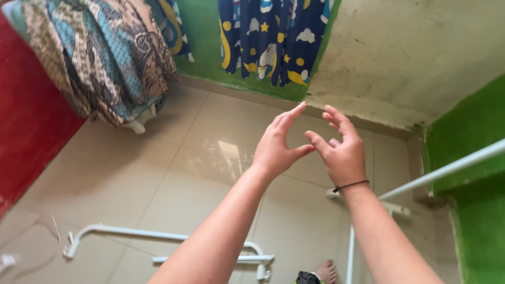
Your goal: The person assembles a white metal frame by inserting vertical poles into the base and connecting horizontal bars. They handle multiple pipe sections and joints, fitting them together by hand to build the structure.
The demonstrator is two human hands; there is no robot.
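My left hand [277,144] and my right hand [341,151] are raised side by side above a beige tiled floor [173,173]. Both hold nothing. The left hand's fingers are stretched out and its thumb points toward the right hand. My right hand's fingers are curled loosely, apart from each other, and a thin black band circles its wrist. The thumb tips are close together, nearly touching. A bare foot [327,272] shows at the bottom edge between my forearms.
A white tubular rack [158,235] stands low in front, and a white bar [447,169] runs along the right. Patterned cloth [100,58] hangs at the upper left; a blue printed curtain [271,37] hangs on a green wall. A red surface [26,121] is at the left.
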